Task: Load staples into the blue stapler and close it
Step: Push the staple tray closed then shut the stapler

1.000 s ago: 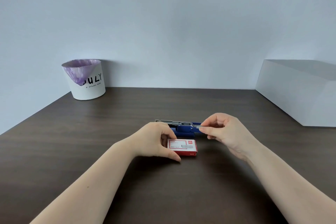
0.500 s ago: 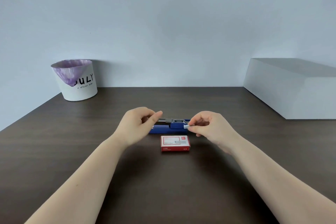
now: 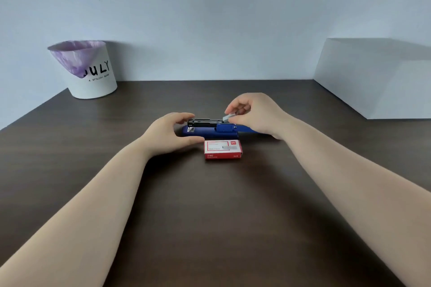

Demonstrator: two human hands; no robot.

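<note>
The blue stapler (image 3: 210, 131) lies opened flat on the dark table, its metal staple channel (image 3: 205, 121) exposed on top. My right hand (image 3: 253, 113) pinches a silver strip of staples (image 3: 229, 117) just above the channel's right end. My left hand (image 3: 170, 131) curls around the stapler's left end, thumb near the base and fingers by the channel tip; whether it touches is unclear. A red staple box (image 3: 222, 149) lies just in front of the stapler.
A white bin (image 3: 89, 72) with a purple liner stands at the back left of the dark wooden table (image 3: 210, 216). A large white box (image 3: 377, 77) sits at the back right against the wall.
My left hand left the staple box and moved to the stapler's left end. My right hand lifted the staple strip up over the channel. The head view shifted slightly.
</note>
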